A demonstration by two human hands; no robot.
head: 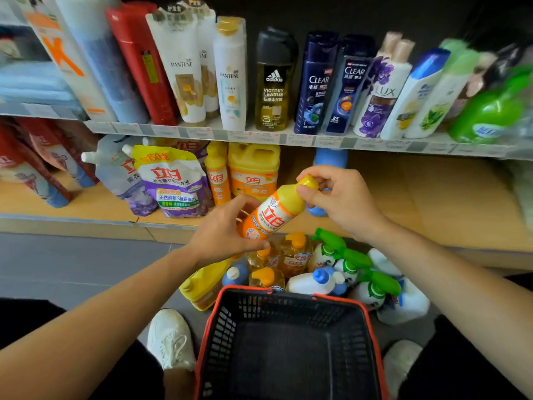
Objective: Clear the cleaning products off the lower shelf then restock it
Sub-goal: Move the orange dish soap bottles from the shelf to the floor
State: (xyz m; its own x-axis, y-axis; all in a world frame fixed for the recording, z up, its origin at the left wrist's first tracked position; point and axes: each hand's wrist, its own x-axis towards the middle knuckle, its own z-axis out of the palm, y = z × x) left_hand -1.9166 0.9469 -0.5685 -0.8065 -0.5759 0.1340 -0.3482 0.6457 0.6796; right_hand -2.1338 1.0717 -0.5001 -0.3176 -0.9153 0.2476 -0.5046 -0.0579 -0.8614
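The lower shelf (432, 203) carries stock only at its left and middle: refill pouches (173, 183), a yellow jug (253, 171) and, behind the hands, a blue bottle (330, 157). A heap of spray bottles and detergents (317, 264) lies on the floor between the shelf edge and the red-rimmed basket (248, 289). I judge that clearing is done and restocking is under way, with most of the heap left to place. The orange dish-soap bottle (277, 209) is held in the air before the shelf edge, above the heap. Its long axis is tilted, yellow cap up-right toward the shelf, base down-left. The left hand (222, 229) has its fingers clamped round the base; the right hand (337, 194) pinches the cap between its fingers
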